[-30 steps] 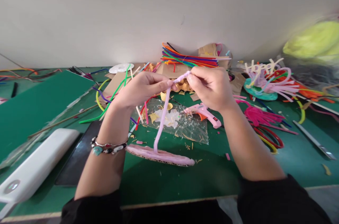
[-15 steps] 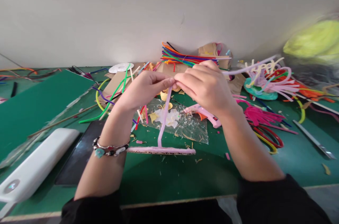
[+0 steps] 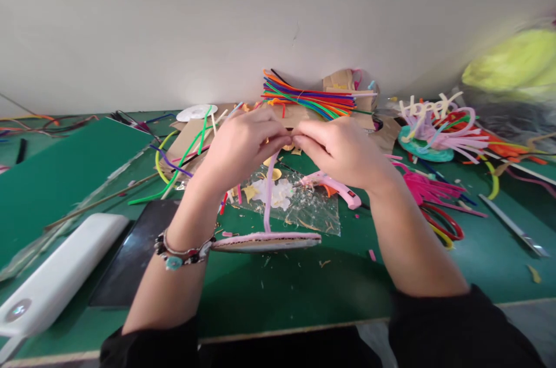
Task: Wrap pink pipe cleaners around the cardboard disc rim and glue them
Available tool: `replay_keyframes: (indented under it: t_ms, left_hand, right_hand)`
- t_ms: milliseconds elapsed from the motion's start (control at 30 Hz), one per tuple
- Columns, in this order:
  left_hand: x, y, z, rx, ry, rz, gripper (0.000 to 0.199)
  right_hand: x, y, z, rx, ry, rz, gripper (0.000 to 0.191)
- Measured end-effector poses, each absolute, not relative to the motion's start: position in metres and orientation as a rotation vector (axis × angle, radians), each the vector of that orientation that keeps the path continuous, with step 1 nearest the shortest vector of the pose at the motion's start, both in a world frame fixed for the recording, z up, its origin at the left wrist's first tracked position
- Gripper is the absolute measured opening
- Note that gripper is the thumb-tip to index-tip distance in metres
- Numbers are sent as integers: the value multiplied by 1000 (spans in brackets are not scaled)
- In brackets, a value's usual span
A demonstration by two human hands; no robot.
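Note:
A pale lilac pipe cleaner rises from a flat pink-edged cardboard piece, which hangs tilted, its underside partly showing. Both my hands meet at the pipe cleaner's upper part. My left hand is closed, thumb and fingers pinching it. Fingertip to fingertip with it, my right hand is closed in a pinch as well. The fingers hide the pipe cleaner's upper end. Behind and below them lies a pink glue gun on a clear plastic sheet with dried white glue.
Bundled coloured pipe cleaners lie at the back. A pipe-cleaner decoration and a silver craft knife are at right. A white power bank, a black phone-like slab and a green board occupy the left.
The lilac strand that stuck out rightward past my right hand no longer shows. My left hand has turned over, my right hand has dropped slightly, and the cardboard piece has tilted to show its underside.

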State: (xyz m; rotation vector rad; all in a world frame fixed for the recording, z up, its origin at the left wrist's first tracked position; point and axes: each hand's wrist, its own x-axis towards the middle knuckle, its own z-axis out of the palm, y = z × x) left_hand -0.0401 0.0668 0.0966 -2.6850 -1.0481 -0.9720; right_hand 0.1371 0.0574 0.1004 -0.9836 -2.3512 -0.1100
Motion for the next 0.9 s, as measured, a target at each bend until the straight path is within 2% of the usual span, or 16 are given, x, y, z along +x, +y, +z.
replay_keyframes:
  t_ms: [67,233,300,333,400,533,600,700,800,900]
  left_hand:
    - [-39,65,97,-2563,-1023,-899,25]
    - [-38,57,101,-2423,-917,-881,29]
    - [-39,54,103,-2453,-885,-934,28]
    - [-39,54,103,-2481,-869,-981,26]
    - [-41,56,103,-2542,-872,-1095,24]
    - [-43,62,100,-2756,-1036,-1283,25]
    - [-44,64,99,-2937,-1108,-1367,28]
    - [-46,65,97,-3218,-1157,-1533,34]
    - [-48,66,95,-3491,-1171,-1708,37]
    - [-49,67,94,-3548,-1149,-1715,36]
  right_hand:
    - [138,61,99,-944,-2313,125,23]
    - [141,73,94,-666,-2152,1047,23]
    - [139,72,93,-567,-2107,1195,24]
    - [138,70,93,-576,-2109,1161,25]
    - [135,65,94,-671,-2140,857,24]
    - [130,56,93,-797,-2155,-183,14]
    - [130,55,94,-811,-2177,-523,17]
    - [131,56,103,-817,-2283,-743,28]
    - [132,57,120,-799,-2460,-804,35]
    - [131,54,136,-782,-2636,-832,39]
